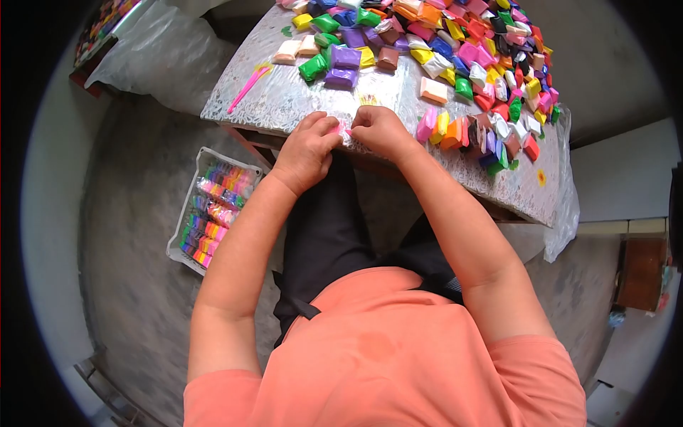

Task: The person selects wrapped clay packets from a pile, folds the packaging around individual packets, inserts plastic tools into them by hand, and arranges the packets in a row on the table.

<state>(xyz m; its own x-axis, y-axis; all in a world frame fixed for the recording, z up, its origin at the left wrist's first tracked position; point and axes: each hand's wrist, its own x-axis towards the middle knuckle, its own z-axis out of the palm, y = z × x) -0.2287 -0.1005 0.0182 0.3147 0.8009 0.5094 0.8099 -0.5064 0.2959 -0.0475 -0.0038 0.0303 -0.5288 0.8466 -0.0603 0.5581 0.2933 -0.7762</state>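
At the near edge of the table, my left hand (309, 151) and my right hand (383, 132) are close together with fingers curled. Small bits of something pink (341, 131) show between them, too small to make out, and both hands pinch at it. Beyond my hands lie purple packets (342, 78), a green packet (313, 68) and a brown packet (388, 58). A row of coloured packets (449, 133) stands just right of my right hand. Farther left on the table lies a pink strip-like tool (249, 88).
The lace-patterned table (283, 99) carries a large heap of coloured packets (477, 43) at its far side. On the floor at left is a white basket (174, 240) of bagged packets. Clear plastic (160, 60) lies at upper left; another sheet hangs at the right corner.
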